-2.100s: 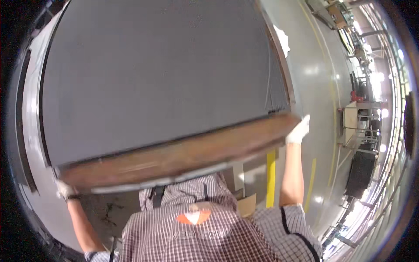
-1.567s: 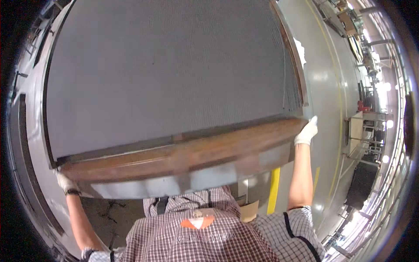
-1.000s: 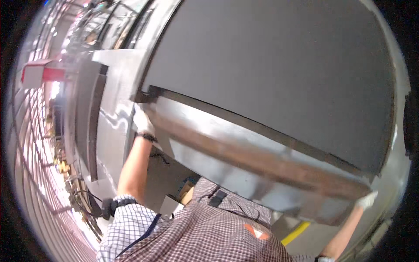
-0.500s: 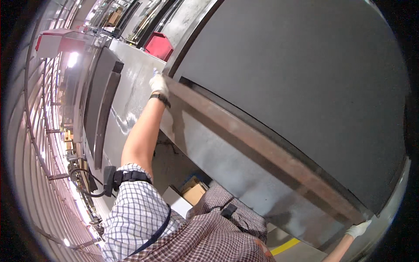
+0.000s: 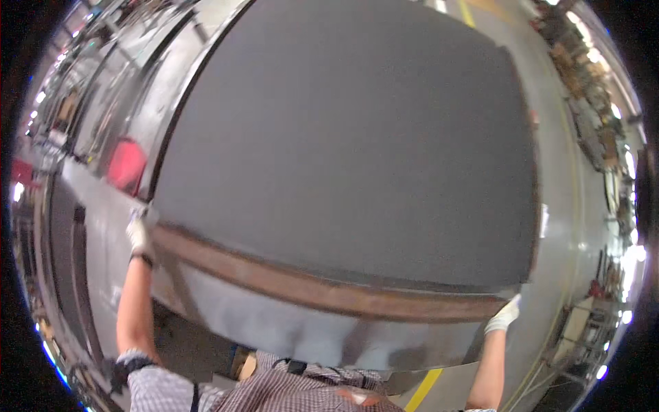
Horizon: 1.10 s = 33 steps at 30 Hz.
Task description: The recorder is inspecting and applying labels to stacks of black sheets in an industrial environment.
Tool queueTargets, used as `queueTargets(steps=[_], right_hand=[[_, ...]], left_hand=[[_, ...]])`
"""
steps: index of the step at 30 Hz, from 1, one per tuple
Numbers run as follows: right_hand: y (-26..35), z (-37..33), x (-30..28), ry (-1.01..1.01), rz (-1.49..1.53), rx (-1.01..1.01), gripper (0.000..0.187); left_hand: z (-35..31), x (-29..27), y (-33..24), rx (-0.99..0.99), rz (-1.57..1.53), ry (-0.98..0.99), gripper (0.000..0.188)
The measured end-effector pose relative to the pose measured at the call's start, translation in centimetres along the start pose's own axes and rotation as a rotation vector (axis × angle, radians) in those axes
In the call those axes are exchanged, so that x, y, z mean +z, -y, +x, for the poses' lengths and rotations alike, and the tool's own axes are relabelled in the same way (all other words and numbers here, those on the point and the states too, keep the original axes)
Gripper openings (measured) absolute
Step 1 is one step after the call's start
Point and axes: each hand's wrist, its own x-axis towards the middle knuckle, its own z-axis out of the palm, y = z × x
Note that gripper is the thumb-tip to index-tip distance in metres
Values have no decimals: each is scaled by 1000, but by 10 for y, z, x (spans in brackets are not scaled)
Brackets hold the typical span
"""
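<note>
A large dark grey panel point(image 5: 343, 151) fills the middle of the view, lying on a grey metal table point(image 5: 274, 328). Along its near side runs a brown, rusty-looking metal frame edge point(image 5: 309, 288). My left hand point(image 5: 139, 233), in a white glove, grips this edge at its left corner; motion blur softens the fingers. At the opposite end my right hand point(image 5: 503, 315), also gloved in white, is closed on the right corner. Both arms reach forward, spread wide. The undersides of the corners and some of my fingertips are hidden.
A red bin point(image 5: 126, 165) stands beyond the left corner. Further left lies another dark panel point(image 5: 65, 254). Yellow floor lines point(image 5: 423, 390) pass near my body. Cluttered racks point(image 5: 590, 103) line the far right, and a cart point(image 5: 573, 336) stands lower right.
My view has swung to the right and levelled, so the panel now appears nearly square-on and the right-hand side of the workshop shows. Both hands remain at the same corners.
</note>
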Motion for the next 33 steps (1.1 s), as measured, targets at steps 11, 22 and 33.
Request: queueTargets(steps=[11,22,33], right_hand=[[180,139,47,321,-537,-435,42],[219,120,141,4,-1003,-386,77],[142,66,32,-96,-916,-531,41]], left_hand=[[197,152,-60,130,376,135,75],[172,219,-187,65,821,59,98],[78,161,-163,19,780,-8,72]])
